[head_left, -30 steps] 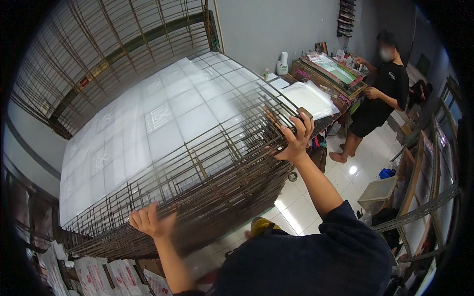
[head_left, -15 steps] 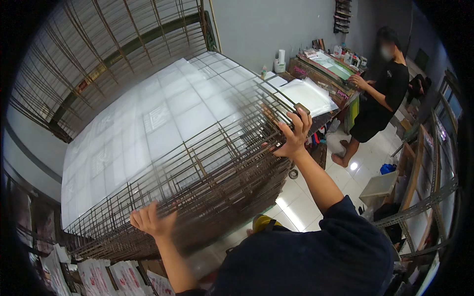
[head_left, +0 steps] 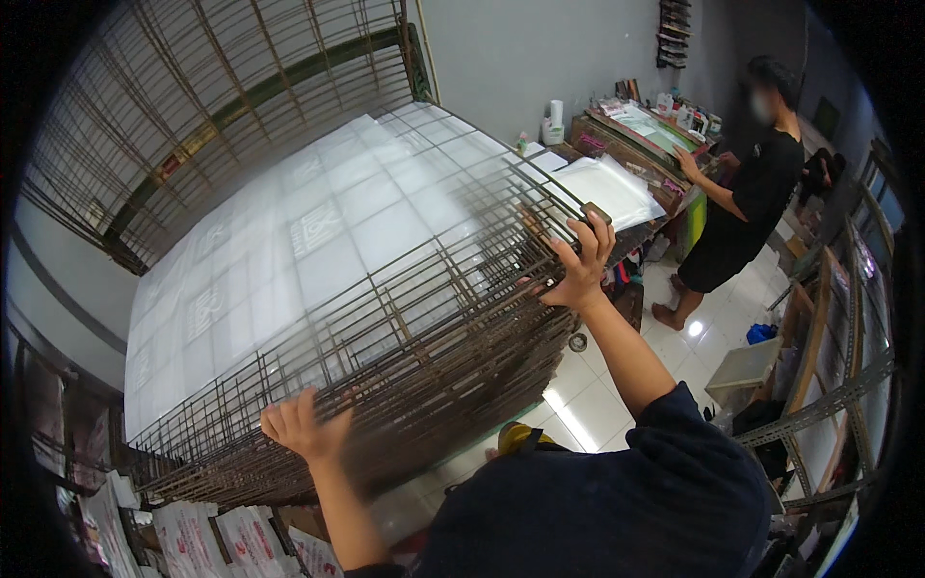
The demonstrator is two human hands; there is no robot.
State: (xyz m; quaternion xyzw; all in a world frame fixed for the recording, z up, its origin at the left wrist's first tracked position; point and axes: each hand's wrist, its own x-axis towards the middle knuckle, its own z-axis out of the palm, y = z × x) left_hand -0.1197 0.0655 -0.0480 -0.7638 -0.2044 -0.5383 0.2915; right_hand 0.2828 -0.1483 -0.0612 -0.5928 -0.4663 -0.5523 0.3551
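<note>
A large drying rack [head_left: 352, 332] of many stacked rusty wire shelves stands in front of me. Flat on its top shelf lie whitish translucent plastic sheets [head_left: 260, 226], some with pale printed marks. My left hand [head_left: 306, 429] is closed over the front wire edge, near the left, its fingers hooked around the wires. Further right, my right hand [head_left: 581, 262] grips the near right corner of the upper shelf, fingers curled over the corner piece and thumb beneath the wires. Parts of both hands' fingers are hidden by the wires.
Raised wire shelves [head_left: 212, 96] lean up at the back left. Behind to the right, a person [head_left: 752, 193] in black stands at a cluttered workbench [head_left: 617, 144]. A metal frame shelf [head_left: 819, 405] runs along the right. White printed bags [head_left: 188, 539] hang at lower left.
The view has shifted slightly, so the rack and both hands sit a little further right. Both hands keep their hold. The other person's hand has moved slightly.
</note>
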